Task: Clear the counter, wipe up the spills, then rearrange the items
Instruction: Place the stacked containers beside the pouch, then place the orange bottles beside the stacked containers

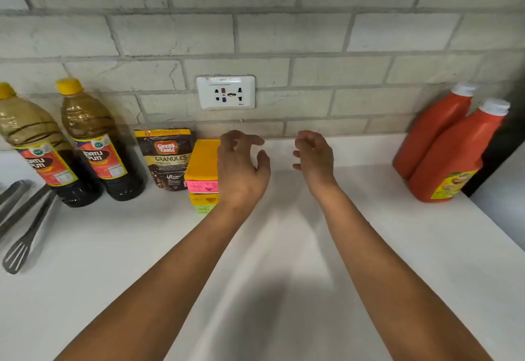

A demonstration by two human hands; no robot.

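My left hand (241, 167) hovers w/ loose curled fingers just right of the stacked boxes (202, 174) (orange lid), grasping nothing; right hand (314, 158) same, relaxed over the bare counter (284, 247). Left along the wall: "Great Taste GRANULES STRONG" pouch (166, 158), 2 "Datu Puti" bottles (96, 144). Red ketchup bottles (451, 153) far right, label unreadable.

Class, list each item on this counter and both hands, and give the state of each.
Two dark sauce bottles with yellow caps: upright, capped.
Brown coffee granules pouch: standing.
Stacked coloured plastic boxes: lidded.
Two red ketchup bottles: upright, capped.
Metal tongs: lying flat.
Left hand: empty.
Right hand: empty.
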